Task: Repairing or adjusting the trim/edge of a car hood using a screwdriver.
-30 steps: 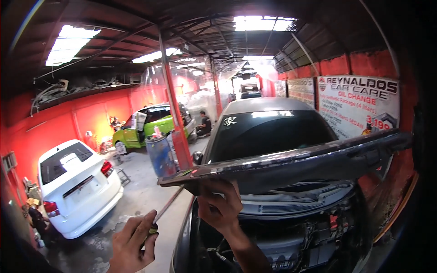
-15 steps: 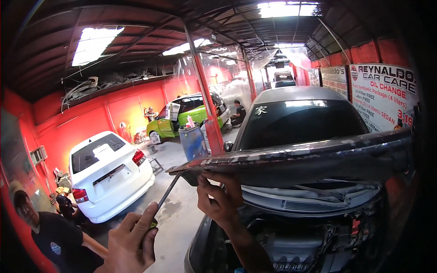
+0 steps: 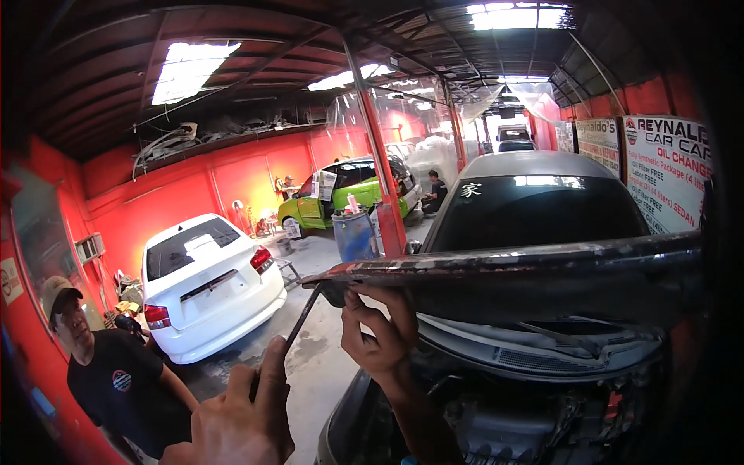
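A raised dark car hood (image 3: 496, 271), seen nearly edge-on with a scuffed, patchy rim, stretches across the view above the open engine bay (image 3: 504, 415). My left hand (image 3: 240, 411) is closed round a screwdriver (image 3: 302, 318). Its thin metal shaft slants up to the hood's left corner, and its handle is hidden in the fist. Just right of the shaft's tip, my right hand (image 3: 380, 333) pinches a small black piece (image 3: 333, 293) under that corner, with the thumb and fingers bent up against the hood. Exactly where the tip bears cannot be made out.
A person in a black shirt and cap (image 3: 128, 384) stands close at my left. Behind are a white car (image 3: 209, 287), a blue drum (image 3: 355, 235) beside a red post (image 3: 390, 217), and a green car (image 3: 349, 190) with another person (image 3: 435, 194) crouching near it.
The view has swung left, so the scene sits farther right. My left hand has turned round the screwdriver, hiding its yellow-green part. My right hand keeps its place under the hood's corner.
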Available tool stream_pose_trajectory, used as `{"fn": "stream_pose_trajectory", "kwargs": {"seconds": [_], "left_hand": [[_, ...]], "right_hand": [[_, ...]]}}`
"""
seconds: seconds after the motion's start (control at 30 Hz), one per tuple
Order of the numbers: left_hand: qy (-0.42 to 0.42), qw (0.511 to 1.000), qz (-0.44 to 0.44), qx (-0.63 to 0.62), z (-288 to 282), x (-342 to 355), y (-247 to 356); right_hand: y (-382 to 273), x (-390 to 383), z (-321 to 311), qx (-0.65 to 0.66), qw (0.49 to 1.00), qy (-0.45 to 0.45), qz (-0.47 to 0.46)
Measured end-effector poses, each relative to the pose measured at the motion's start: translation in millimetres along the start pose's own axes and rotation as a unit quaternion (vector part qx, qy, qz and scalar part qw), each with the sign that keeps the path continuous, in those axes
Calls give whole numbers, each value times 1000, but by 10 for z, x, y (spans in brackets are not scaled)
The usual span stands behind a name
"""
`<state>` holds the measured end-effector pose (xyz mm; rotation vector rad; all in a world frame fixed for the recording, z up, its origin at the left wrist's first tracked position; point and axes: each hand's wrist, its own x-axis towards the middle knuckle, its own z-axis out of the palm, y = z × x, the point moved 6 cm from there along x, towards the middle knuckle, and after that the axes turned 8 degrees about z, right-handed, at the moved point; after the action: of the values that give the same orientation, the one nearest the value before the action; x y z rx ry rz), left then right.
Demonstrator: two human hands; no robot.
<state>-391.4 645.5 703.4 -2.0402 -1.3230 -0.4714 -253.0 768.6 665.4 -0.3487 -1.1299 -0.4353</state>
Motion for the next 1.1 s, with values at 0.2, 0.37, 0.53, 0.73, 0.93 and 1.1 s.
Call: {"fn": "stream_pose_trajectory", "kwargs": {"seconds": [0.2, 0.37, 0.53, 0.73, 0.93, 1.1], "left_hand": [[-19, 999, 45, 5, -243, 146, -27], [4, 996, 80, -29, -158, 203, -123], [-8, 996, 88, -5, -243, 228, -126], [-21, 992, 117, -48, -295, 354, -339], [-57, 989, 127, -41, -280, 369, -325], [8, 991, 95, -92, -13, 184, -249]], "right_hand": [[-38, 7, 12, 24, 1000, -6, 12], [14, -36, -19, 8, 999, -11, 32], [0, -32, 3, 13, 999, 2, 35], [54, -82, -12, 24, 999, 10, 31], [60, -56, -11, 24, 999, 6, 20], [5, -74, 20, 43, 998, 5, 45]]}}
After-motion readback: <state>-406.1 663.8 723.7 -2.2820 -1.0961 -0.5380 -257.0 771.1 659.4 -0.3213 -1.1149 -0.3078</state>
